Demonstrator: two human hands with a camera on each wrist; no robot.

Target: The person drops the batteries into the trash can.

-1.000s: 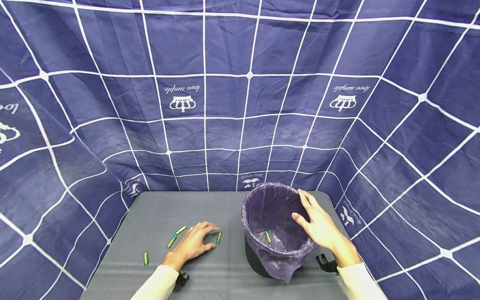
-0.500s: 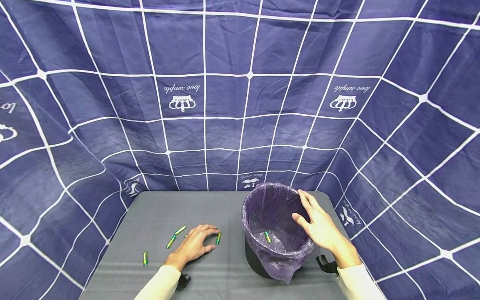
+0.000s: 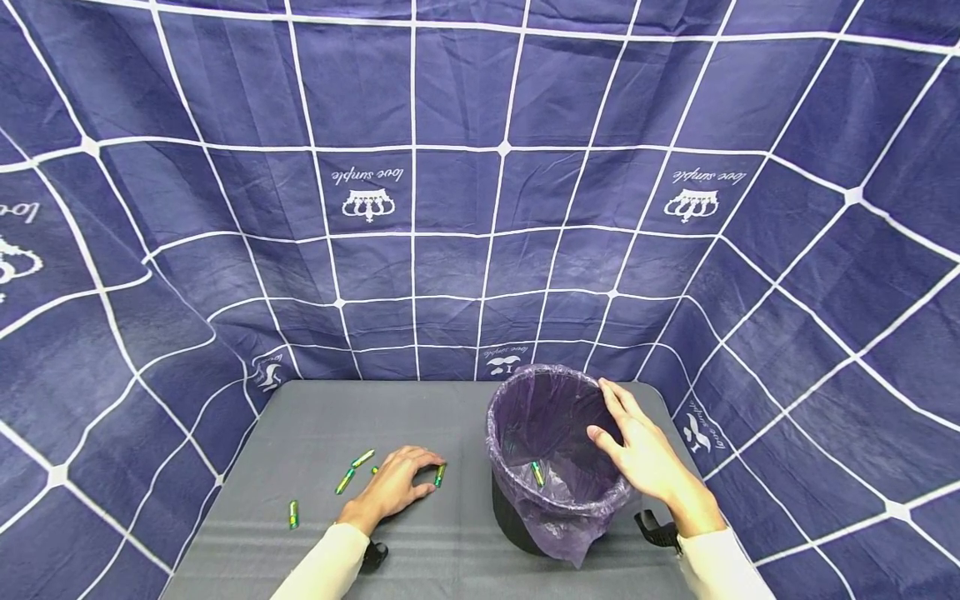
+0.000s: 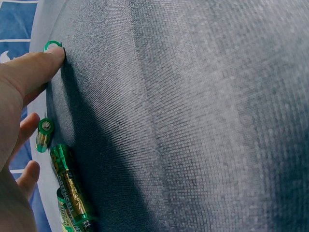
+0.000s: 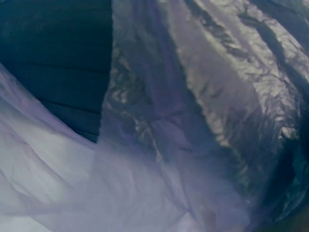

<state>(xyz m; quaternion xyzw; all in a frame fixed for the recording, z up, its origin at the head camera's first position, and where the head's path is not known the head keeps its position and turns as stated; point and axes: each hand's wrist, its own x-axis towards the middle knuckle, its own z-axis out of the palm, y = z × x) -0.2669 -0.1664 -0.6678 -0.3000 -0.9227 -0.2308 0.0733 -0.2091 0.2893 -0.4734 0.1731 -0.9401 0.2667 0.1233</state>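
Left hand (image 3: 392,485) pinches 1 battery (image 3: 440,476) down at the table (image 3: 420,554), at that hand's 3 o'clock, long axis 1 to 7! Right hand (image 3: 647,457), well apart at the battery's 3 o'clock, rests loose-fingered on the bin (image 3: 513,521); left's nearer.

nearest battery (image 3: 440,477): left of the bin (image 3: 513,521), one end lost under the left hand (image 3: 396,483); left wrist view only gets a bit of green lol
half-seen battery (image 3: 374,470): further left of the bin, mostly blocked by that hand in the head view
binned battery (image 3: 537,475): inside the bin, way too tiny to read
liner (image 5: 159,183): over the bin, super blurry in the right wrist view, cut off all round
left sleeve (image 3: 324,567), right sleeve (image 3: 722,567): either side of the bin, both chopped by the head view's bottom edge
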